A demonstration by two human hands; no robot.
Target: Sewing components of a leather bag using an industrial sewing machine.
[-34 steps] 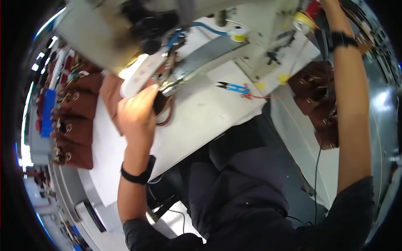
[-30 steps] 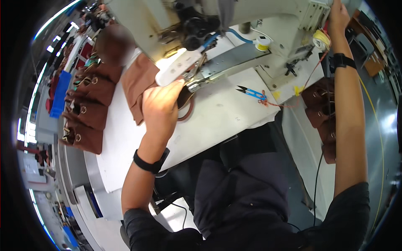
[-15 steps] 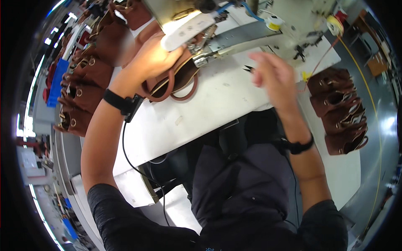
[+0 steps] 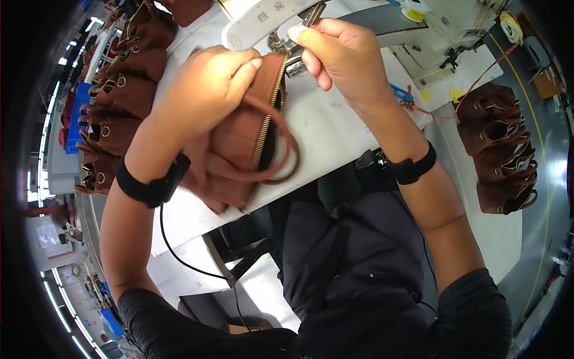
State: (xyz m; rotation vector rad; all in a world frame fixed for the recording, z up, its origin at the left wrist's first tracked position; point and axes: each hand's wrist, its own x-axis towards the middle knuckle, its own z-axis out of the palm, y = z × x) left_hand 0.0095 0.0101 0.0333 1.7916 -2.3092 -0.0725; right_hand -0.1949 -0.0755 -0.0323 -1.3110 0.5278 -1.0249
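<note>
A brown leather handbag (image 4: 230, 140) with a gold zipper and looped handles lies tilted on the white table, its zipped opening facing right. My left hand (image 4: 218, 84) is closed on its upper edge, thumb on top. The sewing machine's white arm (image 4: 257, 25) with a lit work area is just above that hand. My right hand (image 4: 344, 60) is raised beside the machine head, thumb and forefinger pinched next to a dark metal piece (image 4: 312, 14). What the pinch holds, if anything, I cannot make out. The needle area is partly hidden.
Several brown bags stand in a row at the left (image 4: 122, 93), and more at the right (image 4: 499, 146). A small white bottle (image 4: 414, 10) stands on the machine bed. Beside my right forearm lies a blue looped object (image 4: 402, 93) with a red cord. A black cable hangs from my left wrist strap.
The handbag has come out from beneath the machine head toward me, with my left hand on it. My right hand has moved up and left to the machine head, its fingers now pinched.
</note>
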